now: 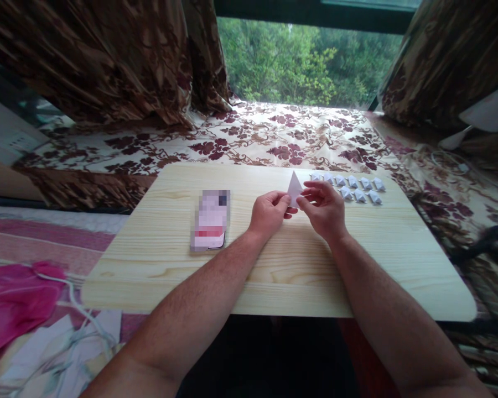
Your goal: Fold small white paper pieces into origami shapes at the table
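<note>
A small piece of folded white paper [294, 188], pointed at its top, is held upright above the table between both hands. My left hand [270, 213] pinches its lower left side, thumb in front. On the right side, my right hand [324, 207] has its thumb and fingertips closed against the paper's lower edge. Just beyond and to the right of that hand, several small folded white paper pieces [353, 182] lie in two rows on the table. The fingers partly cover the lower part of the held paper.
The pale wooden table [149, 276] has rounded corners. A phone [211, 221], blurred out in part, lies on its left half. Behind stands a ledge with a flowered cloth [249, 135] below a window. Pink fabric [16, 304] and a white cable [72, 293] lie at lower left.
</note>
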